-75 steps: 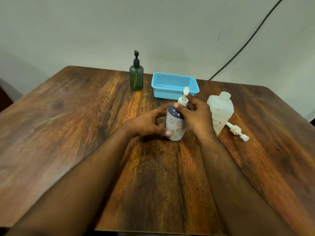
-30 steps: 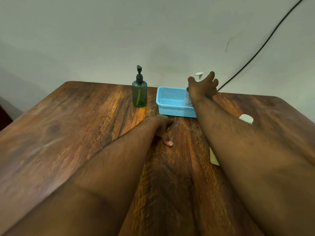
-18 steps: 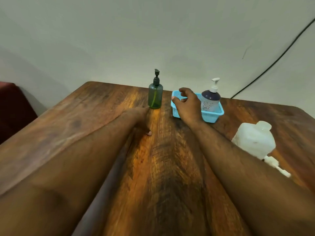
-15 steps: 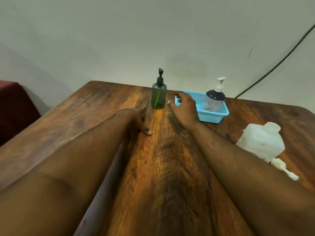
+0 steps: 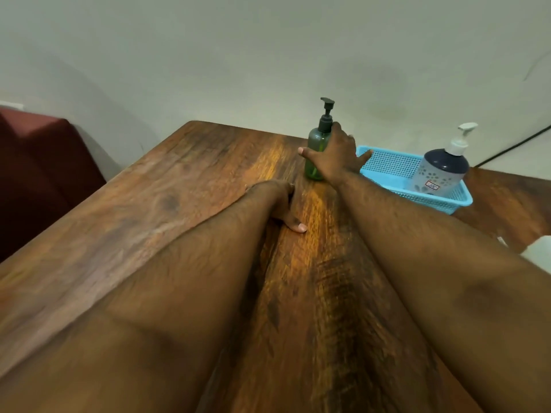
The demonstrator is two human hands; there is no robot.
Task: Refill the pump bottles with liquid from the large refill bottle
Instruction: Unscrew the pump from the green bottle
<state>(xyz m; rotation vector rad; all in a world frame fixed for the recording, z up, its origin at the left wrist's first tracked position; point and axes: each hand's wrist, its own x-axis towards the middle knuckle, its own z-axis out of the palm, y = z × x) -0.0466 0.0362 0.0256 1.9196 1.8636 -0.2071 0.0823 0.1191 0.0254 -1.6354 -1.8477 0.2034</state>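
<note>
A green pump bottle (image 5: 316,144) with a black pump stands at the far side of the wooden table (image 5: 149,222). My right hand (image 5: 334,156) is spread against its front and right side, thumb out to the left, and hides part of it. My left hand (image 5: 281,204) rests on the table nearer to me, holding nothing. A white-pump bottle with a dark top (image 5: 441,171) stands upright in the blue basket (image 5: 432,201). Only a corner of the white refill bottle (image 5: 539,250) shows at the right edge.
A dark red piece of furniture (image 5: 38,168) stands beyond the table's left edge. A black cable (image 5: 512,147) runs down the wall behind the basket. The wall is close behind the table's far edge.
My right hand left the white-pump bottle standing in the basket and moved left to the green bottle. My left hand stayed on the table. The view swung left.
</note>
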